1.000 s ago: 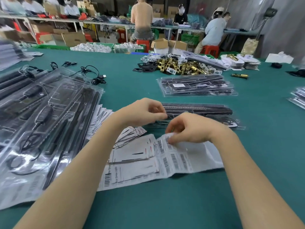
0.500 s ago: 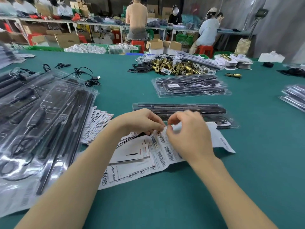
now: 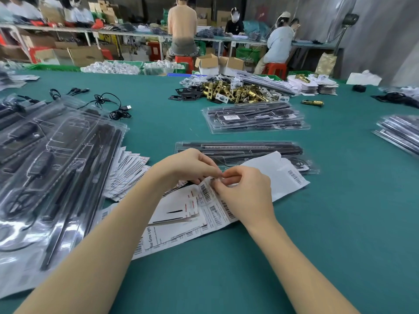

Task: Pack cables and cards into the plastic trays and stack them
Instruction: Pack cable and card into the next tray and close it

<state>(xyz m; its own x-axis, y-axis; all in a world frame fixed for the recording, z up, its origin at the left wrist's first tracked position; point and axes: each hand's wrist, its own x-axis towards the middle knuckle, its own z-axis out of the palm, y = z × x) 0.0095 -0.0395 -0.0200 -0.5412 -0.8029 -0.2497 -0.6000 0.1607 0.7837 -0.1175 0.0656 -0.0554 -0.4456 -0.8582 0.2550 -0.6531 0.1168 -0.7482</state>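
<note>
A fanned stack of white printed cards with barcodes [image 3: 181, 214] lies on the green table in front of me. My left hand [image 3: 188, 166] and my right hand [image 3: 244, 196] meet over its far edge, fingertips pinching the top card's corner [image 3: 209, 189]. Just behind the hands lies a clear plastic tray [image 3: 240, 148] holding black bars and a cable, partly covered by a white sheet [image 3: 278, 175]. More loose cards [image 3: 127, 173] fan out to the left, beside a big pile of filled clear trays [image 3: 52, 166].
A stack of packed trays [image 3: 254, 118] sits further back, with brass latch parts [image 3: 235, 91] behind it. Loose black cables [image 3: 108, 105] lie at the back left, more trays [image 3: 399, 132] at the right edge. People work at benches beyond the table.
My right hand has shifted left and nearer over the cards and now meets my left hand's fingertips at the card corner. The white sheet has slid rightward over the tray.
</note>
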